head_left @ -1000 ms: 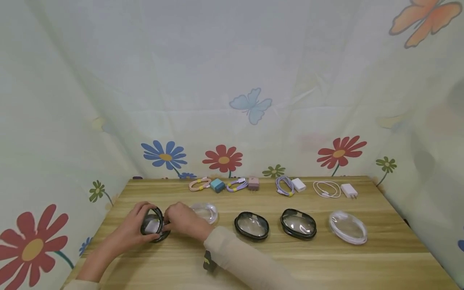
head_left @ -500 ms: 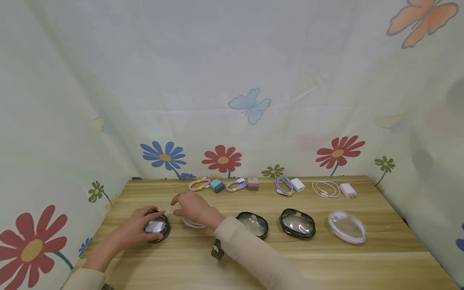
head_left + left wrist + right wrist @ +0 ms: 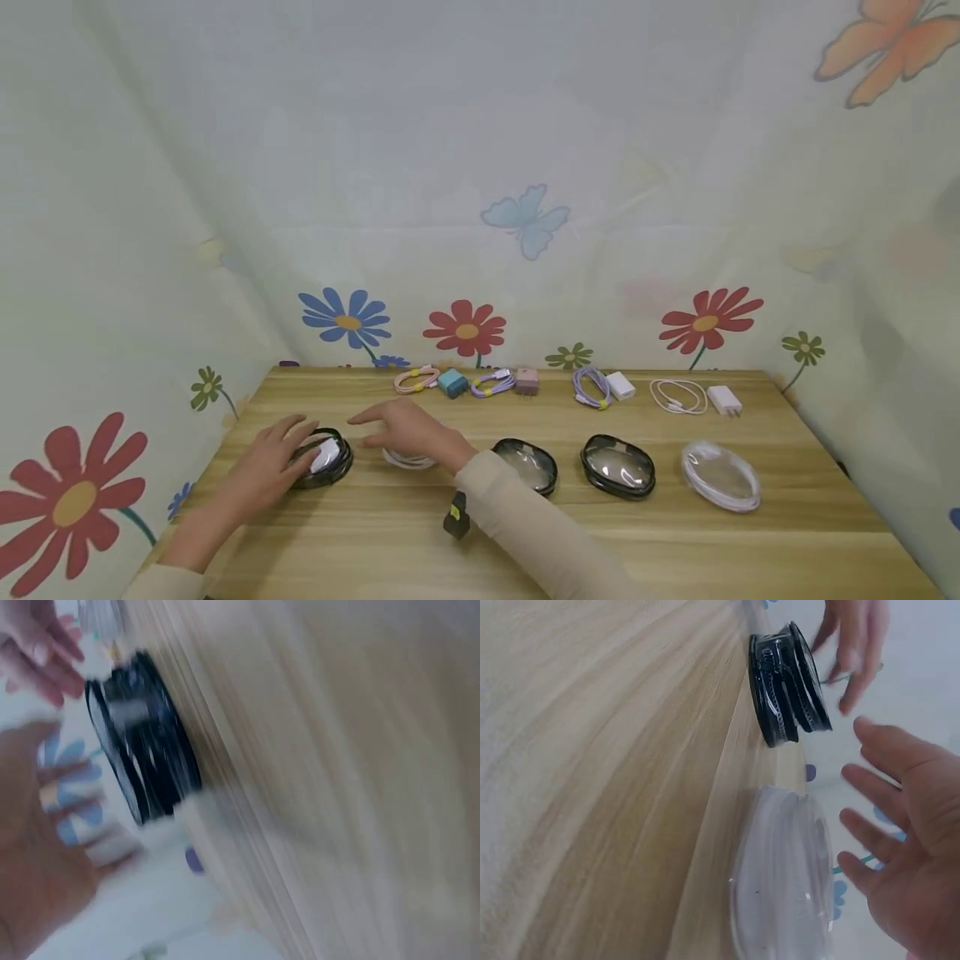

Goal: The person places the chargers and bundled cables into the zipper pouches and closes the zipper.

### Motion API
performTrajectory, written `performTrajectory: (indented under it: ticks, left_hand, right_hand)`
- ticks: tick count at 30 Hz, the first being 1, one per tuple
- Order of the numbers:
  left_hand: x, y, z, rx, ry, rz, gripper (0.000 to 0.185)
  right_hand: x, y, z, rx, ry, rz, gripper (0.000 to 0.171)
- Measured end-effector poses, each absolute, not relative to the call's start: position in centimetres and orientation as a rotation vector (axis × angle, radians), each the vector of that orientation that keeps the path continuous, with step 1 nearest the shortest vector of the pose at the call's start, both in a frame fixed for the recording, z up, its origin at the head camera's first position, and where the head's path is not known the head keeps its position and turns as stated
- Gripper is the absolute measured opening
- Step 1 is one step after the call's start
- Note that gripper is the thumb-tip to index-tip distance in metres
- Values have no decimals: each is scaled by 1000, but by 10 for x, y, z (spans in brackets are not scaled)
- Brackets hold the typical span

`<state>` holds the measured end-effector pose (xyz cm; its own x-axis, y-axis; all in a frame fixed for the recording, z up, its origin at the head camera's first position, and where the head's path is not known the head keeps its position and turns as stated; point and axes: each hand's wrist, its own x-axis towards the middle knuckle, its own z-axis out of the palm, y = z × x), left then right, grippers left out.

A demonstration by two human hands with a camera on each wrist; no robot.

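A black-rimmed case [image 3: 324, 459] with something white inside lies on the desk [image 3: 525, 533] under the left hand [image 3: 272, 463], fingers spread. The right hand [image 3: 408, 429] hovers, fingers spread, over a clear case [image 3: 784, 881]; the right wrist view shows its transparent dome.

Lighting: bright, even, diffuse; source not visible. Shadows: soft and faint, a thin one under each case on the table [image 3: 570, 533].
Head view: fairly sharp at centre, wide-angle bending toward the edges, backdrop pale and washed out, small chargers at the far edge soft in detail.
Left wrist view: heavy motion blur throughout; black case [image 3: 142, 735] smeared, left hand [image 3: 37, 855] a streaked blur, wood grain drawn into lines.
Right wrist view: clearer; slight blur on the right hand [image 3: 907, 855], mild sheen on the clear case [image 3: 784, 877].
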<state>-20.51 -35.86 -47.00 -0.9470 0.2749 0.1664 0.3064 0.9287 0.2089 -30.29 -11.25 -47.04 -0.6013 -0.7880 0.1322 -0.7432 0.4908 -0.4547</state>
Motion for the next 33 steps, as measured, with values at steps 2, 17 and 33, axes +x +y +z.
performTrajectory:
  ticks: [2,17,33]
  left_hand:
    - [-202,-366,-468,-642,-2900,-373,57]
    - [-208,-344,-477,-282,-2999,-173,70]
    - [-212,-334,-478,-261,-3006,-396,67]
  right_hand:
    - [-305,-111,-473,-1380,2609,-768,40]
    - [-316,-123,-494,-1394,2663,-732,31]
    - [-310,-161,-490,-1043,2885,-509,18]
